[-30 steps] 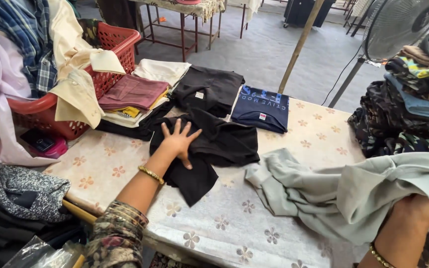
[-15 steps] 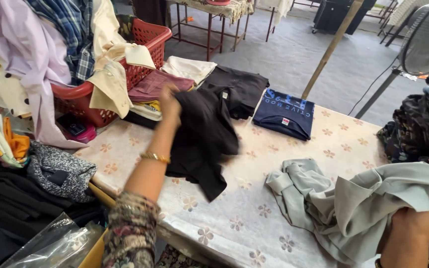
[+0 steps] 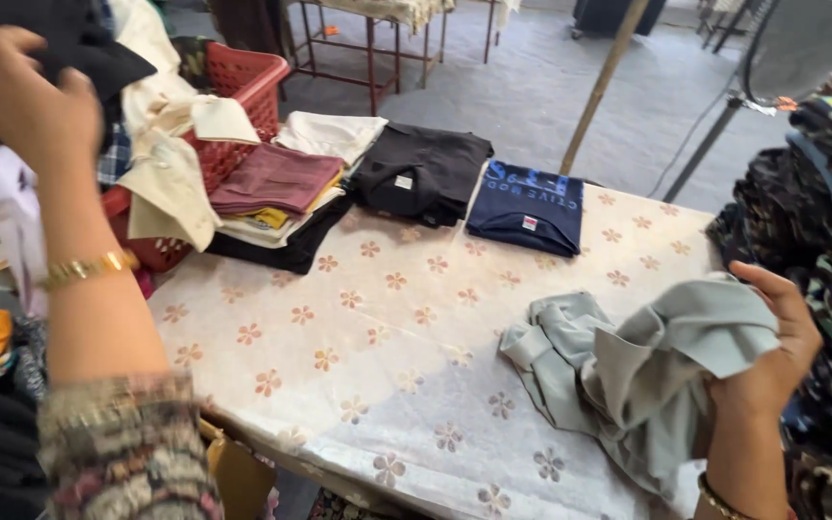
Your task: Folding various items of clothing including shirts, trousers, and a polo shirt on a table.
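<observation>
The left hand (image 3: pixel 26 101) is raised high at the upper left, its grip pinched on a crumpled black cloth garment (image 3: pixel 69 43) that it holds in the air above the red plastic laundry basket (image 3: pixel 233 91), which is draped with cream shirts. The right hand (image 3: pixel 763 361) is low at the right, its grip pressed together on a bunch of a pale grey-green soft garment (image 3: pixel 618 371); most of that cloth trails leftward from the grip and lies rumpled on the desk (image 3: pixel 368 327), which is covered with a white flower-print sheet. Beyond both grips, toward the far edge, sit a folded navy shirt (image 3: pixel 527 207), a folded black shirt (image 3: pixel 421 173) and a stack topped by a maroon folded piece (image 3: pixel 276 178). As a judgement, the black garment hangs loose from a small pinch and could slip onto the basket, while the grey-green one, dragged by one corner, might sweep toward the folded shirts and disturb them.
</observation>
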